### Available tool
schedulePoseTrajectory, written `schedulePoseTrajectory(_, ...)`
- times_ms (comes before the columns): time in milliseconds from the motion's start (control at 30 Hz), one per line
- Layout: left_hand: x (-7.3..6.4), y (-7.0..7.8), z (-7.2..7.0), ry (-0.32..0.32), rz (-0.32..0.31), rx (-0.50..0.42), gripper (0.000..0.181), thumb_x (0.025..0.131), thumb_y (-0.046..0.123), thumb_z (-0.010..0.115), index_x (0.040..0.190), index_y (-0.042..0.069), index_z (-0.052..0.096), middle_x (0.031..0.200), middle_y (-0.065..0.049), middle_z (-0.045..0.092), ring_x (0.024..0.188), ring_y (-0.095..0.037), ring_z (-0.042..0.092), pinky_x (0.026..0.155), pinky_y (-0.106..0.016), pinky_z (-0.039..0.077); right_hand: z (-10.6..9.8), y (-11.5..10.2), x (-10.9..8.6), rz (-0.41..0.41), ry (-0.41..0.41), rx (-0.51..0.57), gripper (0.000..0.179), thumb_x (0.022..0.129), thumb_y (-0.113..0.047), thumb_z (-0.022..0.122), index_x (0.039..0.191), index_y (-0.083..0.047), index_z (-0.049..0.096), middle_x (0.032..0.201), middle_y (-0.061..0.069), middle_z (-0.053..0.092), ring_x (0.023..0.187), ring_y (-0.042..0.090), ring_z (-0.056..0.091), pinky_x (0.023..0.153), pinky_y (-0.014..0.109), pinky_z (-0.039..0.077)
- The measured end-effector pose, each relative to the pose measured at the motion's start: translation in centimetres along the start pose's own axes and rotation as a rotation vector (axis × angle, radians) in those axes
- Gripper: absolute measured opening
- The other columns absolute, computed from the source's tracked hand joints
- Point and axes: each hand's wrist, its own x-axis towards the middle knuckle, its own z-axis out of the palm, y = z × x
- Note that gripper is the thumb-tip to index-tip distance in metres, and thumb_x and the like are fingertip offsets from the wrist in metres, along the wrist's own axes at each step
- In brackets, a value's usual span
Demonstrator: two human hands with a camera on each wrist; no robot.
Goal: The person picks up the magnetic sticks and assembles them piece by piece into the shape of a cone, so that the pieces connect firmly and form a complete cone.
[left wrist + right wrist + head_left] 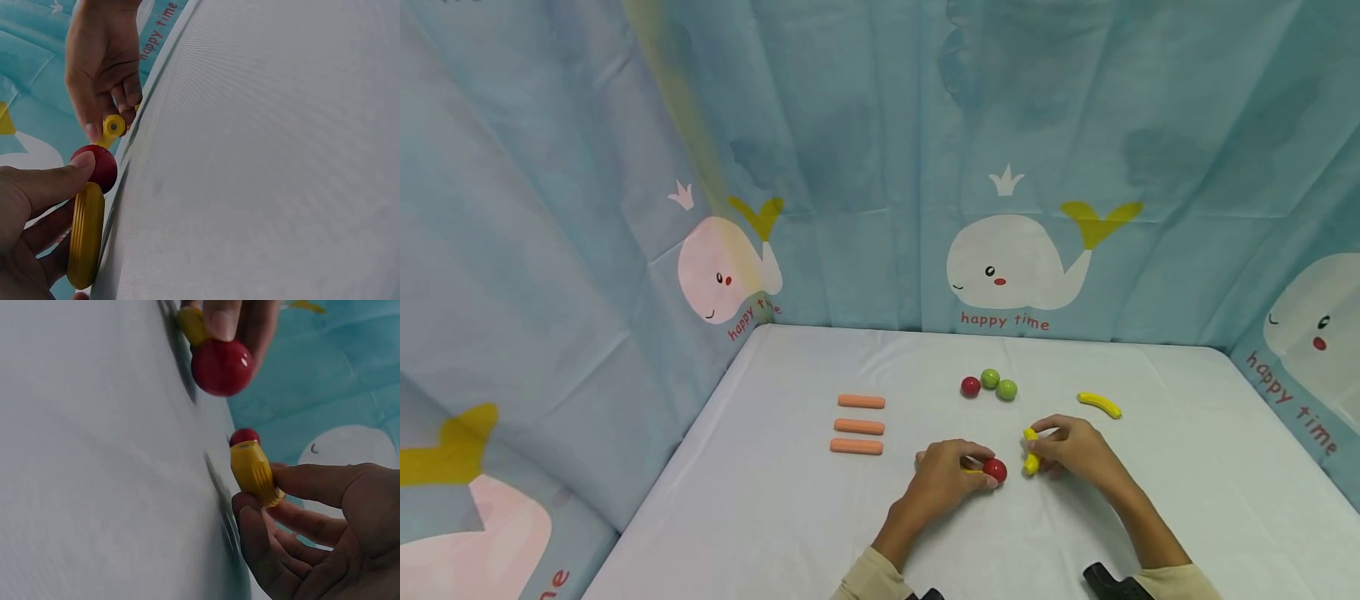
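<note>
My left hand (945, 481) pinches a shiny red ball (996, 471) between thumb and fingers, low over the white table. A yellow toy banana (86, 236) lies against the fingers of that same hand, right below the ball in the left wrist view; mostly my hand covers it in the head view. Just to the right, my right hand (1078, 448) pinches another yellow toy banana (1032, 452) between thumb and fingertips. It stands nearly lengthwise to me, a short gap from the red ball. In the right wrist view, this banana (253, 472) points its end toward the camera.
Three orange sausage-shaped pieces (859, 427) lie in a column at the left on the white table (760, 517). Farther back sit a second red ball (970, 387) and two green balls (998, 384). One more banana (1099, 405) lies at the right. Whale-print curtains (865, 167) surround the table.
</note>
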Motion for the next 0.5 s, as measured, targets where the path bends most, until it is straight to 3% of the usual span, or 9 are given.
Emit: schedulePoseTrajectory(500, 0.0, 0.0, 0.1, -0.004, 0.021, 0.022, 0.031, 0.085, 0.025, 0.092, 0.115, 0.025, 0.083, 0.101, 0.019, 0.076, 0.096, 0.001, 0.07, 0.087, -0.042, 0.034, 2.0, -0.9, -0.1, 0.014, -0.005, 0.018, 0.04, 0.095, -0.019, 0.08, 0.125, 0.004, 0.068, 0.089, 0.008, 0.075, 0.072, 0.021, 0.07, 0.067, 0.032, 0.063)
